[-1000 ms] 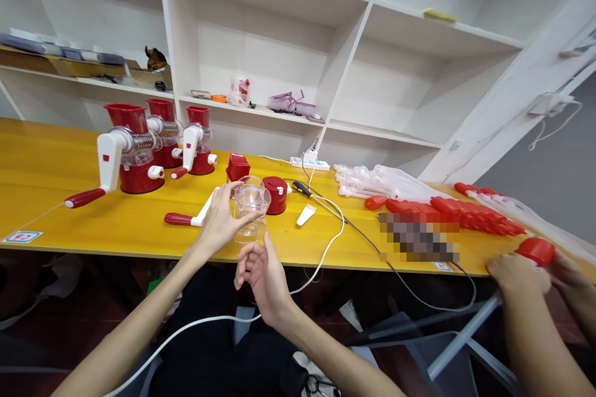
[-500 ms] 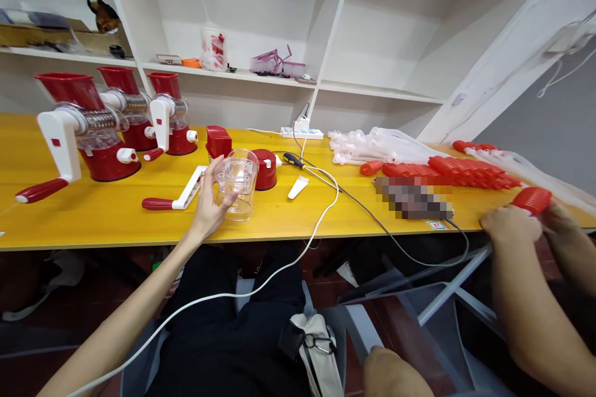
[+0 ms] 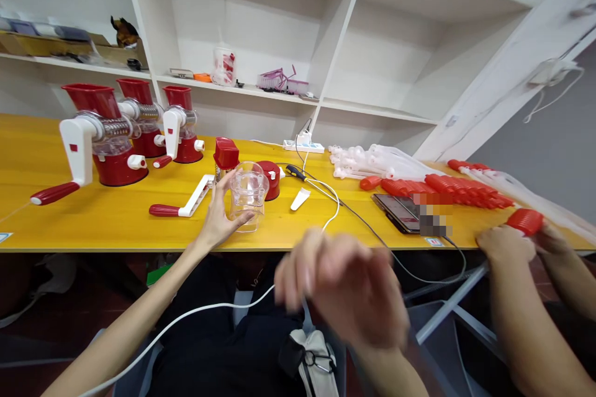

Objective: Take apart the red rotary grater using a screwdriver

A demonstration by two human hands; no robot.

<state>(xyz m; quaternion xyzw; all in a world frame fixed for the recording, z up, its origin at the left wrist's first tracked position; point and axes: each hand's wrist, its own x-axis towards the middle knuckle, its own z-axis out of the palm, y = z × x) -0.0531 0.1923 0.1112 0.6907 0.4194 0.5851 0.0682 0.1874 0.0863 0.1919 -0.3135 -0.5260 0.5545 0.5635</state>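
Near the front edge of the yellow worktop, the left hand is gripping a clear plastic body, thumb and fingers bending partway around its left side. Blurred and closer to the camera, the right hand is hovering with its fingers spread loosely and half curled, holding nothing that shows. Just behind the clear body, a red base and a red hopper are standing; a white crank with a red handle is lying to the left, and a white tapered piece to the right. At far right, a co-worker's hands are holding a red ribbed part.
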